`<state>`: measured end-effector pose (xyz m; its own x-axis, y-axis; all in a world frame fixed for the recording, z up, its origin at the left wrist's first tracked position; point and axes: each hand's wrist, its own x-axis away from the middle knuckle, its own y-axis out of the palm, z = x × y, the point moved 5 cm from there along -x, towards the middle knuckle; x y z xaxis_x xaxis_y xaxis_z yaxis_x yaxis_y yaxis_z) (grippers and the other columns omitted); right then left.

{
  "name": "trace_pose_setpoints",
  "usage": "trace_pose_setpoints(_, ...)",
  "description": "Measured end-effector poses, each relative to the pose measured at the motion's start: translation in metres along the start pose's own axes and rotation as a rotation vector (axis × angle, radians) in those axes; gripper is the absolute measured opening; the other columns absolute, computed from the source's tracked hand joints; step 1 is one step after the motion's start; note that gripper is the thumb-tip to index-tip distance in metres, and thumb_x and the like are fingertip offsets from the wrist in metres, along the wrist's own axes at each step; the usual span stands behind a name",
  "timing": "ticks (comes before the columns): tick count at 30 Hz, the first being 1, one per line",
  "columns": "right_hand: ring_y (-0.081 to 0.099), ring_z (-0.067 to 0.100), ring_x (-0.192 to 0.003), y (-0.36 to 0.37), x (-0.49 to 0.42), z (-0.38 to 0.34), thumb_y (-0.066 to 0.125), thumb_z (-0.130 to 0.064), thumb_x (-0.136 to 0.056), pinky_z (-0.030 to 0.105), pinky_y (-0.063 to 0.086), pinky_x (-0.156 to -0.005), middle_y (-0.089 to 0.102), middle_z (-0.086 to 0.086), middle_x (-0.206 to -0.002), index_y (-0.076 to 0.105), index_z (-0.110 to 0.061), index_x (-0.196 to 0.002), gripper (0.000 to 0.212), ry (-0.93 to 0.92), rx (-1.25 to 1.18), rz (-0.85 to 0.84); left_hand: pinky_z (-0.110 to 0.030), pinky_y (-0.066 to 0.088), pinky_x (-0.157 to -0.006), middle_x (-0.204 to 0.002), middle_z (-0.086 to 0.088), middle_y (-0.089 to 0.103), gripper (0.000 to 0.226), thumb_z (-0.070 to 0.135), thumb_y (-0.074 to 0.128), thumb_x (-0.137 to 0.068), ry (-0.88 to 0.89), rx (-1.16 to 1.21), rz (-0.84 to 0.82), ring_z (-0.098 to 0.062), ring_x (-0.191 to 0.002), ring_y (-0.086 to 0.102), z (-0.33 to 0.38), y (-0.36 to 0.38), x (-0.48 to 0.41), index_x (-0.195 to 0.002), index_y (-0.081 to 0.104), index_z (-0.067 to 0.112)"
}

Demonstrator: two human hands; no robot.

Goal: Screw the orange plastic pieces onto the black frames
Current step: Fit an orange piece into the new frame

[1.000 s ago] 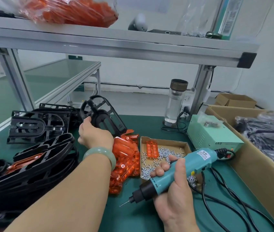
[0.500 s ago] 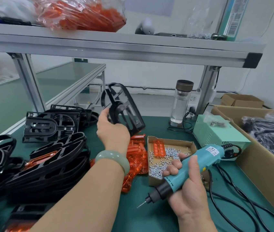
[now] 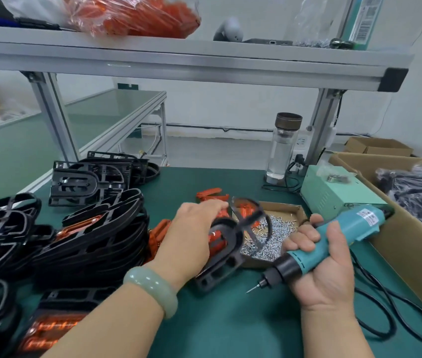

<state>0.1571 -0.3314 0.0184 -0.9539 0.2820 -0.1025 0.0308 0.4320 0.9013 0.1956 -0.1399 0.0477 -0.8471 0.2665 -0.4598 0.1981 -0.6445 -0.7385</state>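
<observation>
My left hand (image 3: 191,233) grips a black frame (image 3: 224,257) and holds it low over the green mat, its near end close to the surface. Under and behind it lies a pile of orange plastic pieces (image 3: 211,195). In my right hand (image 3: 320,264) I grip a teal electric screwdriver (image 3: 333,239), bit pointing down-left just above the mat. A cardboard tray of screws (image 3: 279,228) sits between both hands, partly hidden by the frame.
Stacks of black frames (image 3: 96,228), some with orange pieces fitted, fill the left side. A green power box (image 3: 333,192), a water bottle (image 3: 282,148) and a large carton (image 3: 408,244) stand at the right. Black cables (image 3: 390,313) loop over the mat.
My left hand has brought the black frame down from up in the air at the back to just above the mat, in front of the screw tray. My right hand stays put with the screwdriver.
</observation>
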Motion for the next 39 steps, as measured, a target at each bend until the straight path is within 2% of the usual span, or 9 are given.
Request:
trace_pose_setpoints(4, 0.043, -0.001, -0.048, 0.003, 0.003, -0.003, 0.049, -0.040, -0.088, 0.014, 0.044, -0.054, 0.043, -0.013, -0.063, 0.055, -0.022, -0.090, 0.018, -0.004, -0.066, -0.050, -0.021, 0.037, -0.097, -0.121, 0.018, 0.054, 0.079, -0.011, 0.041, -0.076, 0.099, -0.008, -0.267, -0.006, -0.113, 0.044, 0.000, 0.003, 0.016, -0.126, 0.039, 0.050)
trace_pose_setpoints(8, 0.045, -0.001, -0.048, 0.005, 0.003, -0.003, 0.051, -0.040, -0.087, 0.015, 0.045, -0.054, 0.044, -0.012, -0.063, 0.057, -0.021, -0.090, 0.020, -0.025, -0.124, -0.057, -0.030, 0.044, -0.096, -0.120, 0.012, 0.059, 0.077, -0.010, 0.040, -0.078, 0.092, -0.013, -0.529, -0.008, -0.110, 0.052, 0.000, 0.010, 0.035, -0.127, 0.042, 0.049)
trace_pose_setpoints(13, 0.045, -0.001, -0.047, 0.004, 0.002, 0.000, 0.048, -0.040, -0.088, 0.016, 0.046, -0.054, 0.045, -0.012, -0.062, 0.054, -0.021, -0.091, 0.020, -0.030, -0.089, -0.037, -0.031, 0.047, -0.096, -0.127, 0.014, 0.058, 0.077, -0.012, 0.040, -0.083, 0.056, -0.025, -0.647, -0.010, -0.115, 0.055, 0.001, 0.015, 0.048, -0.130, 0.040, 0.049)
trace_pose_setpoints(22, 0.044, 0.002, -0.048, 0.003, 0.002, 0.004, 0.050, -0.039, -0.087, 0.017, 0.046, -0.053, 0.045, -0.011, -0.062, 0.054, -0.022, -0.090, 0.018, -0.024, -0.028, -0.009, -0.032, 0.048, -0.093, -0.126, 0.015, 0.056, 0.079, -0.008, 0.040, -0.083, 0.049, -0.038, -0.645, -0.008, -0.111, 0.055, 0.000, 0.016, 0.061, -0.128, 0.035, 0.056)
trace_pose_setpoints(25, 0.045, 0.002, -0.048, 0.003, 0.002, 0.006, 0.050, -0.039, -0.086, 0.017, 0.046, -0.053, 0.045, -0.011, -0.062, 0.054, -0.022, -0.090, 0.018, -0.019, -0.019, -0.009, -0.026, 0.038, -0.105, -0.134, 0.020, 0.051, 0.065, 0.006, 0.047, -0.086, 0.080, -0.031, -0.625, -0.001, -0.123, 0.045, 0.003, 0.012, 0.063, -0.133, 0.036, 0.048)
trace_pose_setpoints(27, 0.045, 0.002, -0.048, 0.003, 0.002, 0.007, 0.051, -0.039, -0.086, 0.017, 0.047, -0.053, 0.045, -0.011, -0.062, 0.054, -0.022, -0.090, 0.018, -0.016, -0.020, -0.006, -0.019, 0.029, -0.109, -0.135, 0.022, 0.049, 0.054, 0.016, 0.051, -0.088, 0.103, -0.038, -0.543, 0.003, -0.126, 0.039, 0.001, 0.005, 0.059, -0.134, 0.042, 0.042)
trace_pose_setpoints(30, 0.045, 0.002, -0.047, 0.003, 0.002, 0.009, 0.052, -0.038, -0.086, 0.018, 0.046, -0.052, 0.045, -0.011, -0.062, 0.053, -0.021, -0.091, 0.018, -0.006, -0.019, 0.006, -0.014, 0.025, -0.106, -0.131, 0.020, 0.053, 0.043, 0.017, 0.048, -0.091, 0.091, -0.143, -0.365, 0.000, -0.125, 0.042, -0.008, -0.006, 0.046, -0.130, 0.052, 0.037)
trace_pose_setpoints(36, 0.044, 0.003, -0.047, 0.002, 0.000, 0.013, 0.053, -0.037, -0.085, 0.018, 0.046, -0.052, 0.045, -0.010, -0.062, 0.053, -0.020, -0.091, 0.018, 0.002, -0.008, 0.028, -0.025, 0.035, -0.102, -0.124, 0.013, 0.058, 0.042, 0.009, 0.048, -0.089, 0.072, -0.211, -0.240, -0.012, -0.119, 0.046, -0.003, -0.007, 0.036, -0.121, 0.061, 0.032)
trace_pose_setpoints(39, 0.044, 0.004, -0.048, 0.002, 0.000, 0.014, 0.054, -0.037, -0.085, 0.019, 0.046, -0.053, 0.045, -0.009, -0.062, 0.053, -0.020, -0.090, 0.018, 0.000, 0.008, 0.040, -0.033, 0.035, -0.101, -0.132, 0.008, 0.047, 0.052, 0.005, 0.043, -0.086, 0.013, -0.517, -0.390, -0.019, -0.123, 0.038, -0.013, -0.002, 0.025, -0.130, 0.051, 0.031)
